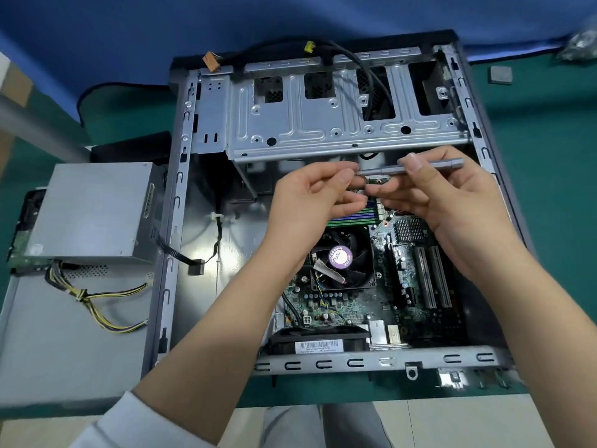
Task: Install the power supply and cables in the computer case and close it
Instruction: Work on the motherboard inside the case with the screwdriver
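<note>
I had a single view, from the head-worn wide-angle camera, which looked forward and steeply down from close above. The open computer case [323, 205] filled the middle of the frame, its drive cage toward twelve o'clock. Both forearms entered from six o'clock. The power supply [93, 208] sat toward nine o'clock. The wide lens bowed the edges outward.

Green mat [549, 195] over a table, with blue cloth [129, 33] along the far edge. On the mat: open case [206, 130] lying on its side, centre; grey panel [64, 344] at left, bearing the power supply [93, 208] with its wire bundle [97, 305]; small grey square [501, 75] at far right, well apart from the case.
</note>
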